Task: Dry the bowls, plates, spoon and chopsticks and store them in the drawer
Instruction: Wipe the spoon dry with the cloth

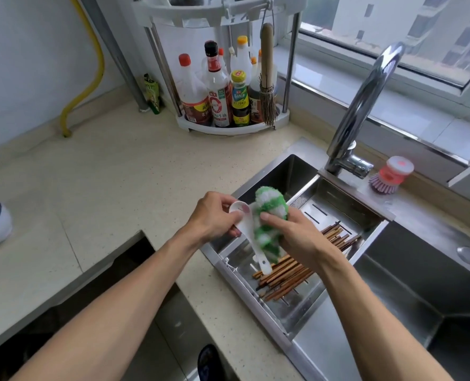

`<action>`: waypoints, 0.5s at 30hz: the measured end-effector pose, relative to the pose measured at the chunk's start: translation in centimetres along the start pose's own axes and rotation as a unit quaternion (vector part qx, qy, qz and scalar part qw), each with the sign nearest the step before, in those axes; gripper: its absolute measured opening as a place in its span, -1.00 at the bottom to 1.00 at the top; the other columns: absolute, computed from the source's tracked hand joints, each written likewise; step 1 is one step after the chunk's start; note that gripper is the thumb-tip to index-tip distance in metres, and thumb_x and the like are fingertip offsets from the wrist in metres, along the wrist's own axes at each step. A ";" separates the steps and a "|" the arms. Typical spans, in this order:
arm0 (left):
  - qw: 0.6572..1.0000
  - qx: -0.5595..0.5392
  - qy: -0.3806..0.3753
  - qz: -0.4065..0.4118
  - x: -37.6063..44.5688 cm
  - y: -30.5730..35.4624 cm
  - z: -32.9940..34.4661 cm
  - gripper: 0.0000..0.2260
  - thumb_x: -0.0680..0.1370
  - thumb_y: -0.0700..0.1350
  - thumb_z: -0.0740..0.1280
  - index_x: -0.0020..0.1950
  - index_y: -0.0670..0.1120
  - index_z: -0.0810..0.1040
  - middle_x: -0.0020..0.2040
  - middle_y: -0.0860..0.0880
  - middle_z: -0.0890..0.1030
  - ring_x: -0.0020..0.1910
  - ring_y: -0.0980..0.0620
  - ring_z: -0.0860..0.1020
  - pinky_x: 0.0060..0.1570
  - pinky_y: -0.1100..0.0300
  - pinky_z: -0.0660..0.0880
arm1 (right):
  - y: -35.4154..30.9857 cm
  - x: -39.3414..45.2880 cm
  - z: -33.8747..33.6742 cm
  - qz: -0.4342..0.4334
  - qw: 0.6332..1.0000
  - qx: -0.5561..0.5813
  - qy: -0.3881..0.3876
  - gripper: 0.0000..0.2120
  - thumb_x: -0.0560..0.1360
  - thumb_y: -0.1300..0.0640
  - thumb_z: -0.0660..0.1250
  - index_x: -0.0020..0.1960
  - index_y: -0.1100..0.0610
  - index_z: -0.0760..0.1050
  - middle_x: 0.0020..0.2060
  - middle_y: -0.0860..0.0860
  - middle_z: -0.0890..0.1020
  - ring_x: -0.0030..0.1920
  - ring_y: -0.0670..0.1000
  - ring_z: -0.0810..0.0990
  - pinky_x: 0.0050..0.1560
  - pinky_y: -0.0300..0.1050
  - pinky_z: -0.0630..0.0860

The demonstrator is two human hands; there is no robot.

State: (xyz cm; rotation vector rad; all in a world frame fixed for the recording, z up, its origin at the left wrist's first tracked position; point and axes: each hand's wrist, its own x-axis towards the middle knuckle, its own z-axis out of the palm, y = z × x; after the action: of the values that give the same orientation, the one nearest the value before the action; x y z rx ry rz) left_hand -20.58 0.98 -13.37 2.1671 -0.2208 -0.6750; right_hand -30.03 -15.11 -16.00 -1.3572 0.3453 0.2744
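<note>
Right over the sink, the left hand [214, 215] pinches a glossy white ceramic spoon [249, 235] near its rounded bowl, thumb on top and fingers curled beneath, and the long handle slants down toward the camera with its tip hanging just above the chopsticks. Pressed against the spoon is a fluffy green-and-white striped cloth [269, 215], shaggy and bunched into a soft lump, and the right hand [294, 232] grips it, thumb pushed into the pile at the front and fingers wrapped round behind.

Below both hands, a heap of brown wooden chopsticks [291, 273], slim and straight, lies loosely fanned across a rectangular stainless-steel draining tray [283, 317] with slotted holes in its floor. That tray spans the left part of the brushed-steel sink [421, 292], whose walls are flat and sharply angled.

Behind it rises a curved chrome faucet [363, 105], smooth and mirror-bright. Beside its base sits a round dish brush [390, 174] with a translucent pink body and purple bristles. On the speckled beige stone counter [104, 174] a white plastic corner rack [228, 125] holds a cluster of sauce bottles [217, 89], and a bamboo whisk brush [268, 86] with stiff splayed bristles hangs there.

At lower left a drawer [151, 312] stands open under the counter edge, its inside dark.
</note>
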 end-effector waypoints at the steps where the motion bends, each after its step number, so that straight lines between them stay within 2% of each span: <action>1: 0.999 -0.034 -0.016 -0.003 -0.2 0.4 0.1 -0.74 0.55 -0.29 0.40 0.20 -0.09 0.52 -0.14 -0.20 0.69 -0.38 -0.04 0.66 -0.29 0.15 0.65 | -0.1 0.4 0.7 -0.011 1.000 0.004 -0.001 -0.82 0.59 0.21 0.30 0.18 0.17 0.52 0.03 0.23 0.65 0.06 0.27 0.65 0.21 0.30 0.53; 2: 0.997 -0.076 -0.015 -0.017 -0.3 0.5 0.3 -0.71 0.54 -0.29 0.42 0.21 -0.09 0.46 -0.16 -0.23 0.68 -0.39 -0.06 0.65 -0.34 0.16 0.63 | -0.2 0.7 1.4 -0.025 0.999 -0.011 0.017 -0.82 0.58 0.25 0.31 0.18 0.13 0.54 0.02 0.17 0.67 0.05 0.20 0.67 0.19 0.24 0.57; 4: 0.980 -0.188 0.007 -0.064 -0.5 0.6 0.2 -0.72 0.56 -0.18 0.43 0.19 -0.20 0.44 -0.15 -0.25 0.67 -0.33 -0.10 0.67 -0.34 0.19 0.63 | 0.0 1.3 2.8 -0.033 0.994 -0.027 0.103 -0.82 0.58 0.27 0.32 0.14 0.09 0.56 -0.03 0.10 0.69 -0.01 0.12 0.69 0.12 0.17 0.62; 5: 0.972 -0.222 0.017 -0.079 -0.7 0.5 0.3 -0.73 0.59 -0.10 0.40 0.15 -0.25 0.48 -0.12 -0.24 0.67 -0.29 -0.11 0.69 -0.30 0.19 0.63 | 0.5 1.8 3.3 -0.026 0.987 -0.017 0.155 -0.85 0.58 0.25 0.33 0.12 0.08 0.56 -0.04 0.10 0.68 -0.02 0.11 0.69 0.11 0.17 0.62; 6: 0.974 -0.208 0.030 -0.080 -1.0 0.2 0.6 -0.74 0.62 -0.05 0.34 0.11 -0.25 0.51 -0.12 -0.20 0.66 -0.26 -0.10 0.69 -0.27 0.19 0.63 | 0.9 2.2 3.8 -0.016 0.979 0.004 0.205 -0.88 0.58 0.22 0.33 0.10 0.10 0.56 -0.05 0.10 0.68 -0.02 0.11 0.68 0.11 0.19 0.62; 8: 0.995 -0.072 0.038 -0.060 -2.0 -0.8 1.5 -0.76 0.66 -0.01 0.25 0.00 -0.17 0.54 -0.19 -0.07 0.62 -0.29 -0.03 0.65 -0.27 0.15 0.59 | 1.7 3.3 4.7 0.003 0.951 0.075 0.299 -0.90 0.58 0.21 0.34 0.09 0.12 0.54 -0.07 0.11 0.67 -0.02 0.12 0.68 0.12 0.20 0.61; 10: 0.998 0.020 -0.010 -0.050 -3.2 -1.5 2.8 -0.73 0.67 0.02 0.19 -0.14 -0.09 0.51 -0.26 -0.05 0.62 -0.29 -0.08 0.64 -0.19 0.09 0.55 | 2.0 4.2 6.0 0.006 0.919 0.160 0.359 -0.86 0.57 0.26 0.33 0.11 0.14 0.52 -0.08 0.09 0.64 0.00 0.15 0.66 0.14 0.15 0.61; 11: 0.997 0.046 -0.033 -0.047 -3.6 -1.8 3.3 -0.72 0.68 0.02 0.17 -0.15 -0.08 0.49 -0.23 -0.10 0.65 -0.23 -0.15 0.66 -0.14 0.06 0.54 | 2.0 4.5 6.7 0.005 0.907 0.189 0.377 -0.88 0.57 0.27 0.32 0.09 0.14 0.50 -0.09 0.06 0.60 -0.01 0.13 0.65 0.15 0.12 0.60; 13: 0.993 0.112 -0.010 -0.028 -3.8 -2.4 3.4 -0.72 0.69 -0.01 0.13 -0.11 -0.13 0.44 -0.09 -0.21 0.66 -0.05 -0.23 0.62 -0.05 -0.03 0.51 | 1.9 5.1 8.0 -0.003 0.897 0.223 0.382 -0.86 0.55 0.26 0.34 -0.02 0.04 0.47 -0.10 0.04 0.57 -0.03 0.10 0.64 0.15 0.13 0.59; 15: 0.986 0.164 0.025 0.005 -4.2 -2.3 2.1 -0.72 0.71 -0.04 0.11 -0.14 -0.12 0.42 -0.09 -0.23 0.62 -0.03 -0.25 0.58 -0.07 -0.04 0.44 | 2.1 5.2 8.1 -0.015 0.913 0.184 0.364 -0.80 0.53 0.26 0.35 -0.06 -0.03 0.45 -0.08 0.06 0.61 -0.01 0.11 0.64 0.08 0.12 0.61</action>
State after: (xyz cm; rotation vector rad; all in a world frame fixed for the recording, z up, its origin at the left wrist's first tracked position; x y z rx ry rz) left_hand -25.38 2.59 -14.55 2.4918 -0.3358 -0.6114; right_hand -25.38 -6.75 -18.59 -1.0433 0.9480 -0.3317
